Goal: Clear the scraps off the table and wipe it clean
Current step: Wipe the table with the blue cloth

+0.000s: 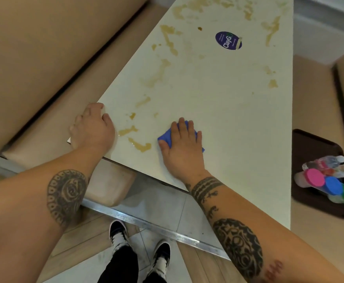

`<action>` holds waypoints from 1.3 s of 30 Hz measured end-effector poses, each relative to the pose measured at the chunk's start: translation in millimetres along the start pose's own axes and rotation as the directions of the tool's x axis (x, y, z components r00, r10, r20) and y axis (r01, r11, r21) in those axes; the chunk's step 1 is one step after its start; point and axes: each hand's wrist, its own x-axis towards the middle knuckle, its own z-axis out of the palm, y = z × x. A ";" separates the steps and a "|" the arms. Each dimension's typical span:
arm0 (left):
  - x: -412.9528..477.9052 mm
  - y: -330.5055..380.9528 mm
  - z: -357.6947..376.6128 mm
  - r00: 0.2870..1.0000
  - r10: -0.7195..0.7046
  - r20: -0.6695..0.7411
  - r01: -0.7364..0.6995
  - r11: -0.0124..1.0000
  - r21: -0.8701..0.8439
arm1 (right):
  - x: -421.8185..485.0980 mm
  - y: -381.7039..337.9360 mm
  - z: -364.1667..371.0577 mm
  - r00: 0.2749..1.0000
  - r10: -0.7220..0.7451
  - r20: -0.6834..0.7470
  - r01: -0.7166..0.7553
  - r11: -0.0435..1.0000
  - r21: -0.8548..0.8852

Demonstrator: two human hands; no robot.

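Note:
A long cream table [224, 111] runs away from me, marked with several brownish smears [140, 146] near its front and more toward the far end. My right hand [182, 148] lies flat with straight fingers on a blue cloth [167, 135], pressing it onto the tabletop just right of the nearest smears. My left hand [92, 127] rests on the table's near left corner, fingers bent over the edge.
A purple oval sticker [228, 40] lies on the table further back. To the right, a dark brown tray [310, 152] on a bench holds plastic bottles and cups with pink, blue and green lids [330, 183]. A tan padded bench [44, 58] lines the left side.

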 end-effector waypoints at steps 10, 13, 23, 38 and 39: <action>-2.5 0.3 -6.1 1.000 -0.001 -0.011 0.001 0.999 -0.039 | 9.8 -11.5 4.3 0.981 0.196 -0.016 -0.196 0.981 0.001; -2.2 -0.1 -5.8 1.000 -0.012 0.001 0.012 0.999 -0.040 | 12.1 -53.9 11.5 1.000 -0.017 0.001 0.017 1.000 0.020; -3.3 -3.9 -9.2 0.997 -0.071 0.022 0.073 0.992 -0.106 | 19.1 -44.2 10.7 0.991 0.134 -0.001 -0.134 0.991 -0.004; -6.1 -6.6 -8.7 0.982 -0.181 -0.047 0.149 0.909 -0.390 | 43.4 -93.4 17.5 0.993 0.120 0.013 -0.120 0.993 0.000; -6.0 -6.1 -9.3 0.983 -0.175 -0.054 0.140 0.909 -0.394 | 56.3 -105.9 18.4 0.994 0.110 0.019 -0.110 0.994 0.025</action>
